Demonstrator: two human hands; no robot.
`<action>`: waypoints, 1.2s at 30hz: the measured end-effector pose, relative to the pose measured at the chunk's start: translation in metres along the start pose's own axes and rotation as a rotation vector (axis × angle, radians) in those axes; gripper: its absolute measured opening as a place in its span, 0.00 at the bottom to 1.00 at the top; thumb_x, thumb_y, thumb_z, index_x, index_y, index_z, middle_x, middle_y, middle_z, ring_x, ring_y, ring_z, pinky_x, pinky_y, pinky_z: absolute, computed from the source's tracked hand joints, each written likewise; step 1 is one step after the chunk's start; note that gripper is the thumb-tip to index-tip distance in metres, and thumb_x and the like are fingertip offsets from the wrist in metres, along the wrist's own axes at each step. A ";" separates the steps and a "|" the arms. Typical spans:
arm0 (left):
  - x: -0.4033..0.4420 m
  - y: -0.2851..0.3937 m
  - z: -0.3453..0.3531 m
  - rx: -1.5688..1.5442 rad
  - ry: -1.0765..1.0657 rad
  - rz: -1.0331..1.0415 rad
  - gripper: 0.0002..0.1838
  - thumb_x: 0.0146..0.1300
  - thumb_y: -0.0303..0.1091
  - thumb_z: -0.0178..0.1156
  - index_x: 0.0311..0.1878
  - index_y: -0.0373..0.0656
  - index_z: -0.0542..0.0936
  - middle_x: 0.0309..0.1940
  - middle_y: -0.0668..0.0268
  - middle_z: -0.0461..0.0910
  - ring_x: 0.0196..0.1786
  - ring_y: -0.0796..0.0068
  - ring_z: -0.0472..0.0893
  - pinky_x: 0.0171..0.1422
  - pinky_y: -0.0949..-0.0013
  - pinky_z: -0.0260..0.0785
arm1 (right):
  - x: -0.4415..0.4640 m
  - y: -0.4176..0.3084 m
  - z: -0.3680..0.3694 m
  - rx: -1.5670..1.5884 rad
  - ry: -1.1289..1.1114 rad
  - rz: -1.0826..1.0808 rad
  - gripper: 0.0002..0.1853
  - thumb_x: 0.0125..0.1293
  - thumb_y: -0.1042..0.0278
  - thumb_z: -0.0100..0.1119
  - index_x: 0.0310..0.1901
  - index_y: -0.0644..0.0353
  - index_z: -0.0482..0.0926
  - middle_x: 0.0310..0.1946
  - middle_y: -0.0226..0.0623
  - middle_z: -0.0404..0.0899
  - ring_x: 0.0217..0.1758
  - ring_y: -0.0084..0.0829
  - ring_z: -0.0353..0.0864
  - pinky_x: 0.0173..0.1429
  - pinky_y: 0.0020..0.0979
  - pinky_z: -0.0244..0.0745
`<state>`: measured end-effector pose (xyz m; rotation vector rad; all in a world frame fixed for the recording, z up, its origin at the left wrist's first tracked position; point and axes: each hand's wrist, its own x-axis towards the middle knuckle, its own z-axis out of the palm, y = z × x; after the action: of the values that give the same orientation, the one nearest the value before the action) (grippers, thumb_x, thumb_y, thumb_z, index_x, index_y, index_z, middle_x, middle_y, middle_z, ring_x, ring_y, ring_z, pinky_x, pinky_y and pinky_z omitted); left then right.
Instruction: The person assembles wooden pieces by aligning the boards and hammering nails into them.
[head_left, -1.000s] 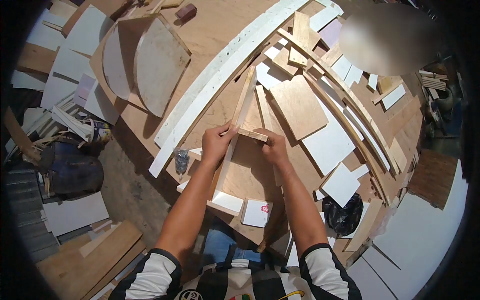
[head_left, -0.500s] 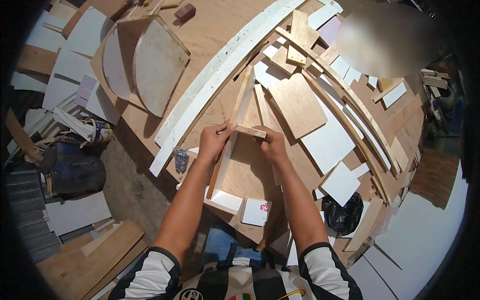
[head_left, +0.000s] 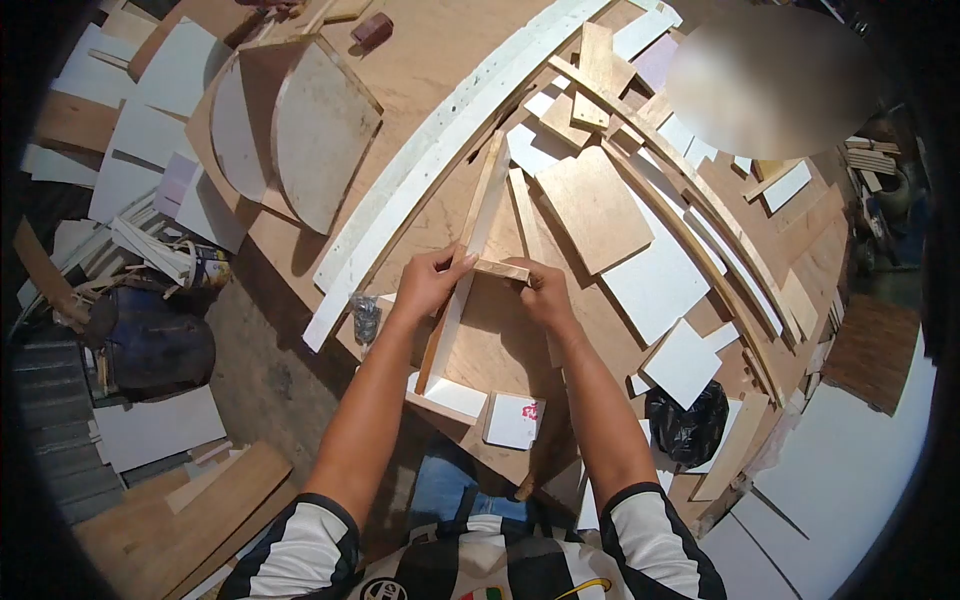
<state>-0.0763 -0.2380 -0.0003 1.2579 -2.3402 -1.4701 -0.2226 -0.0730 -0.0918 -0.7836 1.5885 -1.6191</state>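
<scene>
My left hand (head_left: pixel 432 283) grips a long narrow board (head_left: pixel 482 195) where a short wooden piece (head_left: pixel 502 269) meets it. The long board stands on edge, with a white inner face and a bare wood edge. My right hand (head_left: pixel 541 290) pinches the other end of the short piece. A white strip (head_left: pixel 452 398) lies across the near end of the long board. Beside it is a small white block (head_left: pixel 514 420) with a red mark. A thin wooden strip (head_left: pixel 524 212) lies just beyond the short piece.
Long curved white strips (head_left: pixel 400 160) run along the left. A plywood panel (head_left: pixel 595 210), curved wooden strips (head_left: pixel 690 200) and a black plastic bag (head_left: pixel 687 424) are on the right. A curved-sided box (head_left: pixel 325 135) stands at the back left. A blue drum (head_left: pixel 155 335) is on the floor.
The near end of the long board has shifted slightly left since the earliest frame. Both hands keep their hold and have moved slightly left. The rest is almost unchanged.
</scene>
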 end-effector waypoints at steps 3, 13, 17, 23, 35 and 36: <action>-0.003 0.005 -0.001 0.067 -0.054 -0.076 0.25 0.71 0.52 0.68 0.54 0.36 0.88 0.31 0.67 0.86 0.35 0.82 0.78 0.42 0.70 0.74 | 0.000 -0.003 0.000 0.011 -0.007 0.019 0.30 0.51 0.94 0.46 0.52 0.63 0.87 0.34 0.33 0.87 0.38 0.22 0.83 0.45 0.24 0.77; -0.022 0.013 0.009 0.106 -0.024 0.032 0.36 0.59 0.54 0.76 0.67 0.46 0.80 0.47 0.50 0.89 0.52 0.50 0.88 0.57 0.55 0.78 | -0.001 0.000 0.004 -0.033 0.004 -0.023 0.29 0.53 0.94 0.48 0.54 0.62 0.86 0.38 0.34 0.88 0.43 0.22 0.85 0.50 0.24 0.78; -0.028 0.021 0.004 0.134 -0.093 0.030 0.49 0.51 0.47 0.82 0.74 0.44 0.71 0.55 0.46 0.86 0.58 0.47 0.85 0.62 0.55 0.76 | -0.003 0.001 0.001 -0.159 0.017 0.029 0.26 0.55 0.90 0.54 0.54 0.61 0.86 0.42 0.42 0.89 0.44 0.33 0.88 0.52 0.30 0.80; -0.077 0.015 -0.008 0.334 0.503 0.229 0.50 0.50 0.50 0.83 0.68 0.29 0.70 0.58 0.38 0.81 0.62 0.45 0.81 0.66 0.54 0.73 | -0.007 -0.058 0.002 -0.713 0.108 -0.102 0.31 0.54 0.72 0.75 0.63 0.56 0.81 0.58 0.45 0.83 0.60 0.42 0.83 0.63 0.39 0.79; -0.107 -0.046 0.001 0.369 -0.232 -0.200 0.21 0.60 0.37 0.70 0.46 0.27 0.82 0.49 0.33 0.82 0.53 0.32 0.83 0.58 0.43 0.76 | 0.024 -0.086 0.035 -1.182 -0.138 -0.054 0.13 0.58 0.64 0.70 0.46 0.49 0.84 0.40 0.33 0.87 0.49 0.43 0.85 0.49 0.45 0.82; -0.108 -0.049 0.003 0.361 -0.228 -0.197 0.21 0.60 0.37 0.70 0.46 0.27 0.82 0.49 0.33 0.82 0.53 0.32 0.83 0.58 0.43 0.76 | 0.025 -0.086 0.036 -1.183 -0.117 -0.018 0.08 0.59 0.64 0.69 0.41 0.48 0.84 0.36 0.33 0.86 0.45 0.43 0.86 0.45 0.46 0.81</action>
<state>0.0210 -0.1711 -0.0064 1.5126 -2.8025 -1.3449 -0.2134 -0.1158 -0.0059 -1.4116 2.3980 -0.4667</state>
